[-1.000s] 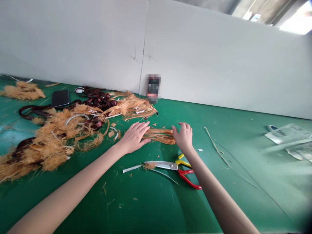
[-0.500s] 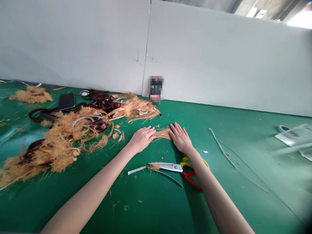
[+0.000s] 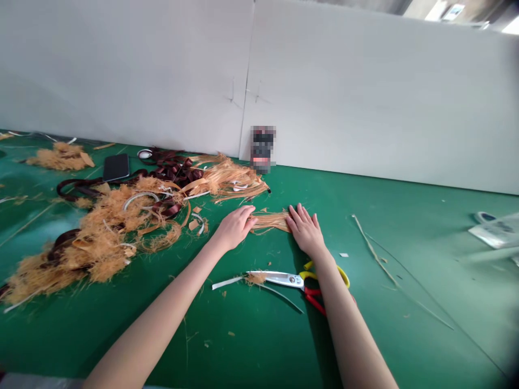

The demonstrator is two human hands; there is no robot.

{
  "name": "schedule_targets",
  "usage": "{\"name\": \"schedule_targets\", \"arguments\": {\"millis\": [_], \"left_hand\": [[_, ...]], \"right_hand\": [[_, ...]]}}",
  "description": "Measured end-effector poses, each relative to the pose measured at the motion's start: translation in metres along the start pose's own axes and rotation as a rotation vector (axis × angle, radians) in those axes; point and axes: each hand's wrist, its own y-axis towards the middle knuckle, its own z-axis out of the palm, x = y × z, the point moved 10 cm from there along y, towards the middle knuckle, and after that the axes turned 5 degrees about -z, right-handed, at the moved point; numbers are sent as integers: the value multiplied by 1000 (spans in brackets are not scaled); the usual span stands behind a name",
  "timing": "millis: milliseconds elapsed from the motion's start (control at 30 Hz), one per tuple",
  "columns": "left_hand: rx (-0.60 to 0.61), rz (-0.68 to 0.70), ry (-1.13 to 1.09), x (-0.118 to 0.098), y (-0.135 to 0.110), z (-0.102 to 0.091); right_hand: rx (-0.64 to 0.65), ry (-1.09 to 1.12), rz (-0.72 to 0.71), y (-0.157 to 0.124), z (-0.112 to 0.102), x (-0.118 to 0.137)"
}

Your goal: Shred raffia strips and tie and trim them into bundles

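Note:
A flat bundle of tan fibre strands (image 3: 271, 220) lies crosswise on the green tabletop between my hands. At its left end, my left hand (image 3: 234, 229) has fingers and thumb closed together on the strands; the fingertips are partly hidden. My right hand (image 3: 306, 231) rests palm down with fingers spread over the bundle's right end. Scissors (image 3: 284, 278) with one yellow and one red handle lie below the bundle, partly under my right forearm. A tan fibre tuft (image 3: 256, 278) and a white strip (image 3: 227, 283) are by the blade tips.
Frayed tan fibre (image 3: 101, 254) and dark brown ribbon (image 3: 172, 167) are heaped at left, near a black phone-like slab (image 3: 116, 167). Loose tan strands (image 3: 231, 178) lie behind. A pixelated object (image 3: 263, 148) stands against the white panel (image 3: 365, 97). Clear plastic (image 3: 497, 231) lies far right.
My hands have moved slightly apart, showing more of the strand bundle. My left hand's fingers have drawn in at its left end. The view has shifted slightly.

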Motion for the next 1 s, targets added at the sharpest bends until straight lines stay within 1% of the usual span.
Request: {"name": "schedule_targets", "arguments": {"millis": [100,167,233,300,367,400,433,500,567,633,700,767,833,900,967,1000], "left_hand": [[-78,5,-11,-2,-3,-15],[-109,28,-19,-10,-8,-27],[-108,63,-31,-24,-16,-40],[-63,105,-58,-43,-27,-47],[74,166,-136,-66,-44,-42],[143,186,-158,-75,-54,-36],[192,194,-169,-82,-64,-30],[229,219,-171,-88,-84,-18],[177,195,-222,-81,-94,-13],[135,196,-317,-72,-98,-11],[107,168,-413,-62,-95,-13],[84,107,-468,-52,-87,-20],[61,39,-480,-41,-78,-33],[14,-10,-423,-29,-70,-51],[-83,-36,-223,-12,-64,-74],[-157,-37,-53,-3,-63,-86]], "right_hand": [[15,9,14,0,1,-1],[21,20,25,0,1,-2],[24,35,36,0,1,-3],[27,50,44,0,1,-3],[29,62,48,1,0,-3],[28,68,49,1,0,-3],[27,72,51,1,-1,-3],[24,80,53,0,-2,-3],[22,88,56,0,-3,-3],[20,94,58,0,-4,-3],[18,101,59,0,-5,-3],[16,108,60,0,-5,-3],[11,114,61,1,-5,-4],[6,118,65,1,-5,-5],[0,122,70,1,-4,-6],[-3,124,72,1,-4,-6]]}}
